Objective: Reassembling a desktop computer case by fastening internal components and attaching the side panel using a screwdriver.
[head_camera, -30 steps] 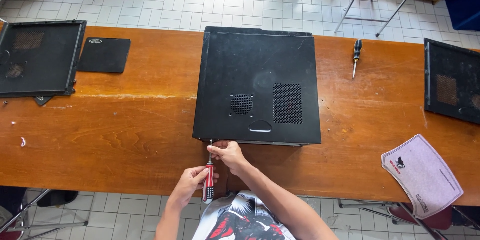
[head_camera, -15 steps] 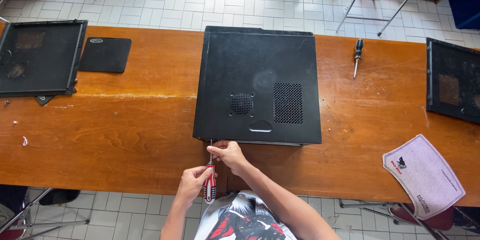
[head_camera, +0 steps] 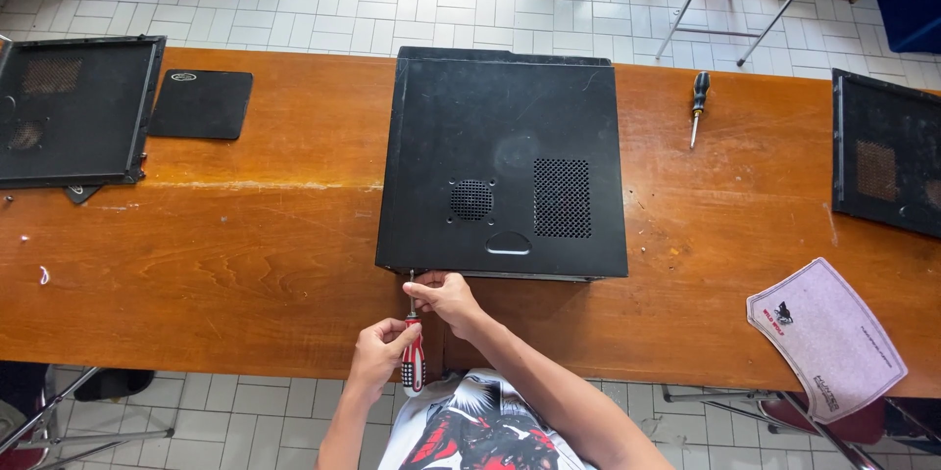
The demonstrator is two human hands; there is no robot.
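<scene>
Both hands sit at the near edge of the wooden table (head_camera: 245,264); black computer case (head_camera: 502,164) lies flat mid-table, side panel up; left hand (head_camera: 380,352) is wrapped round the red screwdriver (head_camera: 413,357) handle, tip at the case's near edge; right hand (head_camera: 446,298) pinches its shaft; a spare black screwdriver (head_camera: 697,105) lies well off right.

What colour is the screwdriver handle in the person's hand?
Red and white striped handle, seen from the head camera.

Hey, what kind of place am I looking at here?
Likely a computer repair workshop or training room: a black computer case lies on a long wooden table, removed side panels sit nearby, and a spare screwdriver waits.
</scene>
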